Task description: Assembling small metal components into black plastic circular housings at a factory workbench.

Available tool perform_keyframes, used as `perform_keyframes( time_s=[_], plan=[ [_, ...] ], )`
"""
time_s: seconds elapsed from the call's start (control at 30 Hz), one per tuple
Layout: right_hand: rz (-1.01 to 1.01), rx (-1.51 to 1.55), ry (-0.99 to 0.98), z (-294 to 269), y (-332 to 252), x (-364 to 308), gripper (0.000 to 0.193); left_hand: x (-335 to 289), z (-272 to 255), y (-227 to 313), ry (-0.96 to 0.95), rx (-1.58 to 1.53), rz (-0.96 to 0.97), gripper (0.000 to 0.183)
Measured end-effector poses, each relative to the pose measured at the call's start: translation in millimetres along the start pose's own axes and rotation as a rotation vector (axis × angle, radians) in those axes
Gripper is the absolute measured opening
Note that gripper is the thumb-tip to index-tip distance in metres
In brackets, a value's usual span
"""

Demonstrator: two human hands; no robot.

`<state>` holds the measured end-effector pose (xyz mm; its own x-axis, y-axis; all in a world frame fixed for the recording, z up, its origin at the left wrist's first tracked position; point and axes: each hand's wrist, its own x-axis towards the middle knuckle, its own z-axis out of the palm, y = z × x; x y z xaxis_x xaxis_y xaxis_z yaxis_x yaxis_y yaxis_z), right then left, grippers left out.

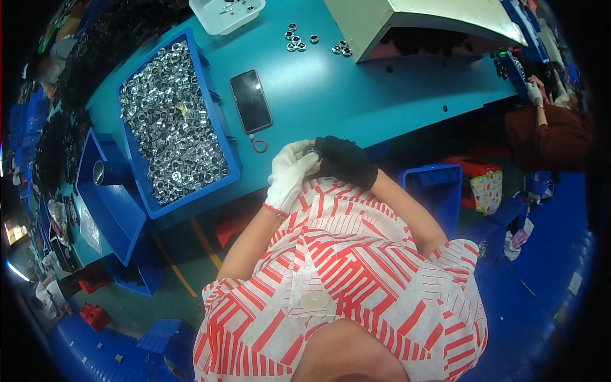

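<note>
My left hand (289, 173), in a white glove, meets my right hand (347, 162), in a black glove, just in front of my body at the table's near edge. Between their fingertips is a small dark, shiny ring-like part (312, 151), mostly covered by the fingers. The fingers of both hands are closed around it. To the left, a blue bin (233, 176) is heaped with shiny chrome ring-shaped parts (175, 121). A dark-screened phone (252, 102) with a red ring strap (259, 144) lies on the table beyond my left hand.
Several loose chrome rings (296, 46) lie at the far side of the teal table (305, 95), near a pale metal housing (407, 19). A white tray (219, 22) holds small parts. Another blue bin (114, 210) stands at left. A co-worker (547, 137) sits at far right.
</note>
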<state>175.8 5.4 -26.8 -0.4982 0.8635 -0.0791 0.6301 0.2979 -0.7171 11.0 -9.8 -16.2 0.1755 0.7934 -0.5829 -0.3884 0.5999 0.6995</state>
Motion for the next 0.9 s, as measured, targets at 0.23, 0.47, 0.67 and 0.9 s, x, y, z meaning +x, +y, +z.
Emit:
perform_keyframes(
  time_s=[0.23,0.47,0.67,0.9],
  plan=[
    [-0.064,-0.165,0.084,-1,-7,-2,0.030,4,-5,-1,-0.029,0.141,-0.021,0.035],
    [0.011,0.130,-0.001,12,7,-10,0.041,13,-17,-20,-0.067,0.178,0.057,0.039],
    [0.054,0.201,-0.099,-8,-5,-3,0.042,9,-5,-15,-0.030,0.158,0.048,0.040],
    [0.111,-0.042,-0.088,-10,-15,-9,0.024,16,-4,-17,-0.060,0.390,0.067,0.040]
  ],
)
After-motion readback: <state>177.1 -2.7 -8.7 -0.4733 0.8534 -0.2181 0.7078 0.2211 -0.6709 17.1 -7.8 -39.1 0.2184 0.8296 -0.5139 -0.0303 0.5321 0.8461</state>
